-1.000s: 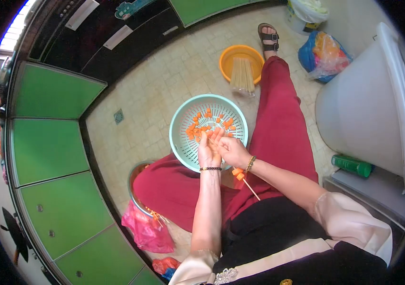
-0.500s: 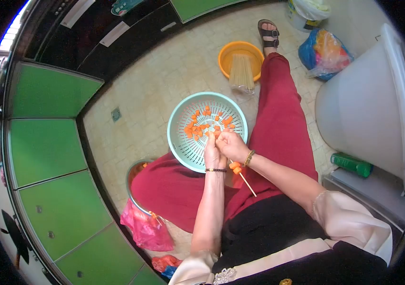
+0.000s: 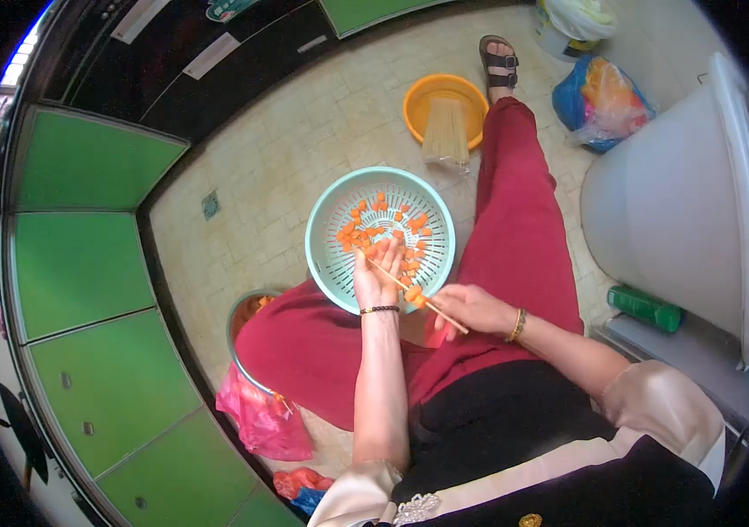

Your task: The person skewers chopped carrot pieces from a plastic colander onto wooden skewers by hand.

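My right hand [image 3: 473, 309] is closed on a thin wooden skewer [image 3: 441, 315] near its lower end. Orange carrot pieces [image 3: 415, 295] are threaded partway along it. My left hand [image 3: 376, 279] lies palm up over the near side of a pale green colander [image 3: 316, 279], fingers stretched out. The skewer's far end crosses above that palm and reaches the thumb side, where a bit of orange shows; whether the thumb presses on it is unclear. Loose carrot cubes [image 3: 359, 235] are scattered inside the colander.
A yellow basin [image 3: 410, 110] with a pack of skewers [image 3: 446, 132] stands ahead. Metal bowl [image 3: 232, 329] and pink bag [image 3: 260, 417] lie left of my bent leg. Large white tub [image 3: 655, 193] at right; green cabinets [image 3: 85, 272] at left.
My hands have come apart: the right moved back and right with the skewer, the left turned palm up and opened. The skewer now slants across the left palm.
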The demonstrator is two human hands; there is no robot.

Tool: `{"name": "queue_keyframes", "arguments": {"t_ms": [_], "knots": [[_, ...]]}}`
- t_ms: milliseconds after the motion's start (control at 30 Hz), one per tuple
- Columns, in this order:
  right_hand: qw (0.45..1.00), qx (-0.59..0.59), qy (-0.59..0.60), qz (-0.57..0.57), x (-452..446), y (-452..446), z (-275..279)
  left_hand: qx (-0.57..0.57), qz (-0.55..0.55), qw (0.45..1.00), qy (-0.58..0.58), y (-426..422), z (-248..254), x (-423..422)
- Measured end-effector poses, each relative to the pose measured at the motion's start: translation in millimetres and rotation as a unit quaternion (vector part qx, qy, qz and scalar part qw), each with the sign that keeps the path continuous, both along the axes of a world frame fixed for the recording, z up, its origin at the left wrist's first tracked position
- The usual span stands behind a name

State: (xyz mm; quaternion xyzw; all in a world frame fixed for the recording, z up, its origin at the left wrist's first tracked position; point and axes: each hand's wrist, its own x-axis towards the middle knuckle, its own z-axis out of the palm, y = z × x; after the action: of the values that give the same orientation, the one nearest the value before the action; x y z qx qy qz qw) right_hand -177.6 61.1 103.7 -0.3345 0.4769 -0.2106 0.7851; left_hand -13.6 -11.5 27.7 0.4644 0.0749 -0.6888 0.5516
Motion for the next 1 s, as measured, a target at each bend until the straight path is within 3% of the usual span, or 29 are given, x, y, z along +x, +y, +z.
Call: {"name": "queue_keyframes", "arguments": {"t_ms": [67,167,367,700,800,1000], "knots": [[0.993,0.089,-0.057,-0.052,0.2,8.5,10.0,-0.015,-0.012,1.000,-0.018,2.2,-4.4,-3.0],[0.999,0.042,0.008,-0.031,3.1,8.7,-0.8,-0.019,-0.022,0.999,-0.036,5.2,-3.5,-6.9],[0.979,-0.124,0.103,-0.128,21.7,32.9,-22.2,0.018,-0.007,0.999,-0.034,10.8,-2.7,-20.8],[0.949,-0.166,0.213,-0.165,21.1,34.9,-16.6,-0.017,0.005,0.999,-0.040,9.3,-6.2,-25.9],[0.942,-0.181,0.231,-0.163,22.7,28.5,-13.2,-0.024,-0.092,0.995,-0.028,16.9,-13.8,-38.5],[0.934,-0.195,0.232,-0.189,24.6,28.9,-25.6,-0.024,-0.093,0.995,-0.028,25.5,-0.7,-43.4]]}}
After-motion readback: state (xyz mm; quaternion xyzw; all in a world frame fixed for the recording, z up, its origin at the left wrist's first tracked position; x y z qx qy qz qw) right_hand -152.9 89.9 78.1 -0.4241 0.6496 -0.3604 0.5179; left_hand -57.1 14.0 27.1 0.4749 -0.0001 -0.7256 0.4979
